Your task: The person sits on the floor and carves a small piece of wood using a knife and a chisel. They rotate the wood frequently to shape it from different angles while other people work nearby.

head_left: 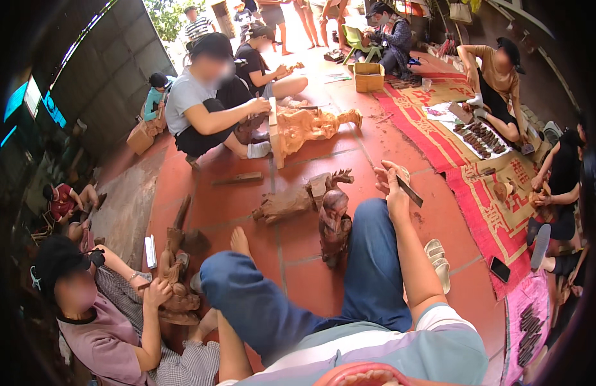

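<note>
My right hand point(396, 186) is raised above my right knee, its fingers closed around a flat, dark strip-like tool point(410, 192) whose exact kind I cannot make out. Between my knees stands a dark brown carved wooden figure point(334, 226), apart from that hand. Just behind it, a rough carved wood piece point(286, 206) with a jagged, branching end lies on the tiles. Only part of my left forearm shows beside my left leg; the left hand is hidden.
At left, a person works on a carved wooden statue point(176, 293). Ahead, another handles a large light-wood carving point(311, 130). Sandals point(438, 265) and a phone point(500, 269) lie right. Red patterned mats point(481, 212) hold tools near other seated people.
</note>
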Motion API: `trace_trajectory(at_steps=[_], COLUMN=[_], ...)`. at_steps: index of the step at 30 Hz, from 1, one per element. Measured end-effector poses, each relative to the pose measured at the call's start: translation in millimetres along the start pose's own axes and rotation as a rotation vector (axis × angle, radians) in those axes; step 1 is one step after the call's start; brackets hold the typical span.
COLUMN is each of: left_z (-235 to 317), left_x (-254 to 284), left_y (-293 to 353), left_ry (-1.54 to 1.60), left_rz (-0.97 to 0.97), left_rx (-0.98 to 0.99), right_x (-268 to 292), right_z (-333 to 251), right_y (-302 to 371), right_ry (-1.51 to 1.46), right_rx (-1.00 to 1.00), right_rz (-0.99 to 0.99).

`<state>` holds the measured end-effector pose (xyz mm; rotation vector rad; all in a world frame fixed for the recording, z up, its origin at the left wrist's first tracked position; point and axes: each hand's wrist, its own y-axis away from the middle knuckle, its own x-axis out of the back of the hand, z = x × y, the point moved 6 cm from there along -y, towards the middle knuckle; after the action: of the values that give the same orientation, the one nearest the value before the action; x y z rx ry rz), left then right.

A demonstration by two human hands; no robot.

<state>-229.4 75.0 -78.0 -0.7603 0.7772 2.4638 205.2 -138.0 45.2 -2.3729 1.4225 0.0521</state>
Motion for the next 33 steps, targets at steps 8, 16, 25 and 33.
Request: trace_trajectory(at_steps=[8, 16, 25, 33], left_z=[-24.2, -33.4, -17.6, -16.7], left_x=[-44.3, -42.2, -44.3, -38.3], left_y=[-33.8, -36.1, -24.8, 1.3], left_ry=[-0.007, 0.024, 0.06, 0.167], left_rz=[-0.068, -0.044, -0.028, 0.004], left_rx=[0.017, 0.054, -0.04, -0.143], right_x=[7.4, 16.8, 7.2, 13.0], right_z=[1.6, -3.4, 1.1, -9.8], right_y=[4.4, 12.3, 13.3, 20.1], right_ry=[-0.001, -0.025, -0.082, -0.104], right_rx=[0.006, -0.001, -0.006, 0.014], right_rz=[0.064, 0.075, 0.069, 0.041])
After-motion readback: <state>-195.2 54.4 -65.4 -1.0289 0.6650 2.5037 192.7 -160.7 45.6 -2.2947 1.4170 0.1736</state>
